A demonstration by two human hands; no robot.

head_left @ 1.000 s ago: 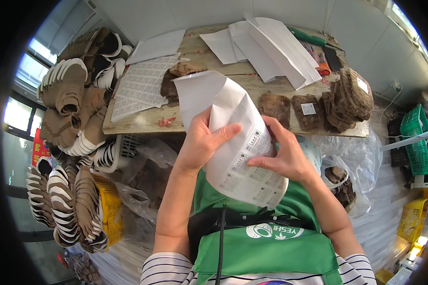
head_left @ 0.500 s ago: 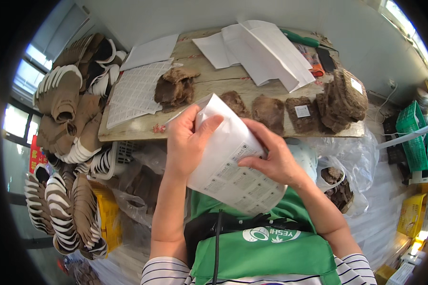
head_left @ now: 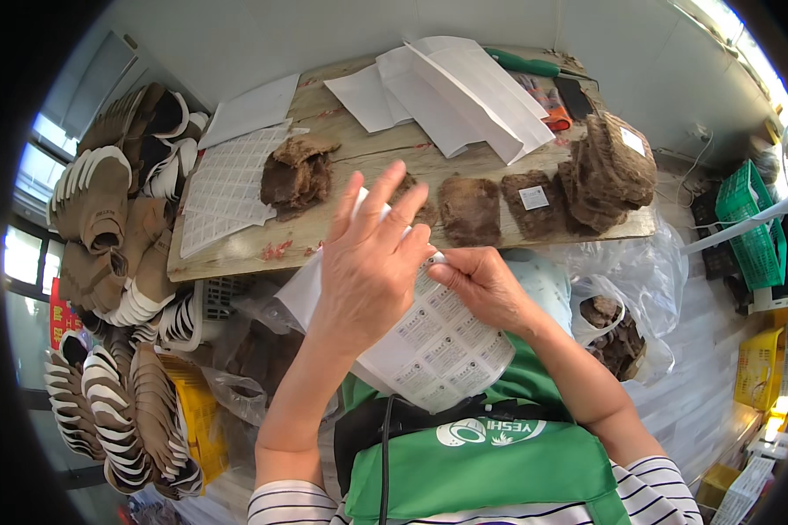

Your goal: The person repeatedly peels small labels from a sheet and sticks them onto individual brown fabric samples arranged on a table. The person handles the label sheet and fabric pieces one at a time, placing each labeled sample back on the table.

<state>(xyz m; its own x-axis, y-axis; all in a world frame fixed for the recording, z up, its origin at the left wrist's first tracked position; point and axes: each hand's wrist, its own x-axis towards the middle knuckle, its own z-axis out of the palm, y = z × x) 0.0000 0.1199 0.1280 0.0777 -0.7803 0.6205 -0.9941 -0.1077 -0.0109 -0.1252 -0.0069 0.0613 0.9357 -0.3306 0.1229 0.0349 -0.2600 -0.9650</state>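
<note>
A white sheet of printed labels [head_left: 442, 350] is held above my lap, slightly curled, its printed face toward me. My right hand [head_left: 486, 284] pinches the sheet's upper edge between thumb and forefinger. Right beside it, my left hand [head_left: 372, 267] has its forefinger bent down to the same edge, while its other fingers fan upward. The left thumb is hidden behind the hand. On the table beyond lie brown fuzzy pieces [head_left: 469, 213], one of them [head_left: 531, 203] with a white label on it. A stack of such pieces [head_left: 617, 171] stands at the right, also labelled on top.
The wooden table [head_left: 350, 144] also bears a loose brown pile [head_left: 296, 175], label sheets [head_left: 232, 179], white papers [head_left: 464, 101] and a green-handled tool [head_left: 524, 64]. Stacked brown-and-white shoe parts [head_left: 105, 197] crowd the left. Plastic bags [head_left: 652, 280] and a green basket [head_left: 749, 223] stand right.
My left hand has moved from the sheet's left edge to its upper edge, fingers fanning out. My right hand now pinches that edge, and the sheet's printed face has turned more toward me.
</note>
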